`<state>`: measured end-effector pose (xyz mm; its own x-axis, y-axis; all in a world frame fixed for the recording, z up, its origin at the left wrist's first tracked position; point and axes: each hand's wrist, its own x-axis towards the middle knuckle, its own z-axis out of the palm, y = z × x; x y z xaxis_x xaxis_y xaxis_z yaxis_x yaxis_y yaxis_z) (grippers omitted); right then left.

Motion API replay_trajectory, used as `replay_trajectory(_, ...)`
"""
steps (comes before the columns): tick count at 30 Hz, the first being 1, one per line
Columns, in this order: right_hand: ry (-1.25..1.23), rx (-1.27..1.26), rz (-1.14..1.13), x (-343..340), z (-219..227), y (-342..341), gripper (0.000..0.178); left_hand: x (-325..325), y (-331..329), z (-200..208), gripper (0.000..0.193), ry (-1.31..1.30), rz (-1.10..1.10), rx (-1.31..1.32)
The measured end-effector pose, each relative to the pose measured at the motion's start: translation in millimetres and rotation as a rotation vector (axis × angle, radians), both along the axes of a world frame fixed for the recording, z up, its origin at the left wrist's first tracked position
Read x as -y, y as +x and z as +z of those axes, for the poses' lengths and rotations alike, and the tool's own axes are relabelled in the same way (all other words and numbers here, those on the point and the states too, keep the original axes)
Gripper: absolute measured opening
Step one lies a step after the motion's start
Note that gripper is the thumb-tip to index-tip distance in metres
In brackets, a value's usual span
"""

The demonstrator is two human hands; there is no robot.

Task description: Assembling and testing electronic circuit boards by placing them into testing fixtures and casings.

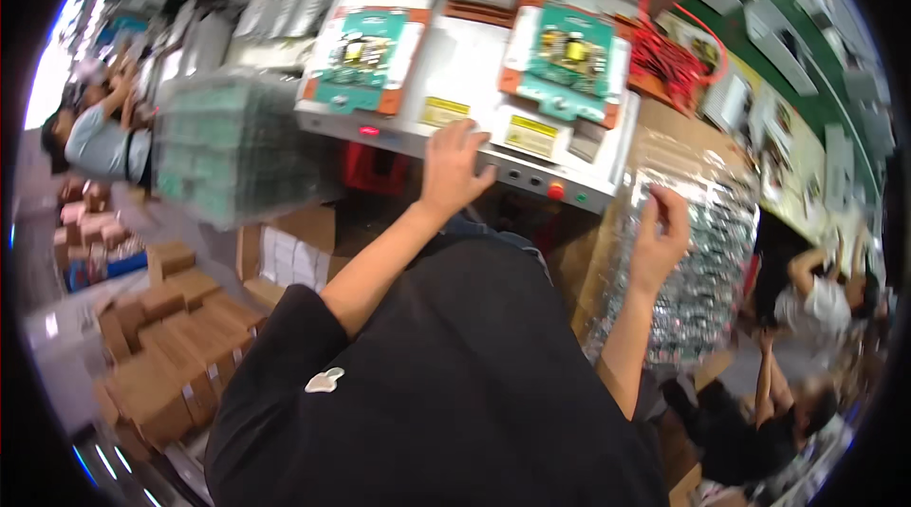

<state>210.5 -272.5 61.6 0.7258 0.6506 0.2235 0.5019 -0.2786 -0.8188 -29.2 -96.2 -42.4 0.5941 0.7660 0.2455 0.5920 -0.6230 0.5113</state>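
Observation:
My left hand [455, 168] lies at the front edge of a white-topped machine [465, 61], fingers spread and empty, close to its yellow label [444, 112]. Two green fixtures sit on the machine: a left fixture [337, 94] and a right fixture [555, 101], each with a circuit board bearing a yellow part. My right hand [661, 239] is over clear plastic trays [697, 265] filled with small boards. Its fingers curl loosely, thumb apart, with nothing visible between them. Whether it touches the trays I cannot tell.
A stack of clear trays [232, 146] stands left of the machine. Cardboard boxes [171, 350] are piled at lower left. Red coiled cable [669, 61] lies at the back right. A red button [555, 191] is on the machine's front. Other people work at both sides.

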Motion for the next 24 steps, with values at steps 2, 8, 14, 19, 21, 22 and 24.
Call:
replay_trajectory(2,0.001,0.035,0.019,1,3,5,0.014,-2,10,-7,0.05,-0.034,-0.028,0.02)
replay_trajectory(8,0.148,0.086,0.145,-4,6,0,0.012,-75,-47,29,0.033,0.161,0.174,0.288)
replay_trajectory(14,0.096,-0.017,0.265,-20,1,-3,0.013,-114,-78,26,0.015,0.14,0.198,0.176)
replay_trajectory(19,0.015,0.2,0.244,-41,35,-58,0.014,-105,-82,32,0.038,0.125,0.005,0.188)
replay_trajectory(21,0.081,0.163,0.39,-55,16,-71,0.014,-91,-107,44,0.044,0.158,-0.008,0.067)
replay_trajectory(22,0.155,0.118,0.435,-65,26,-83,0.015,-92,-126,28,0.038,0.227,-0.022,0.073)
replay_trajectory(24,0.202,0.088,0.464,-72,21,-101,0.017,-109,-142,23,0.026,0.272,-0.196,0.124)
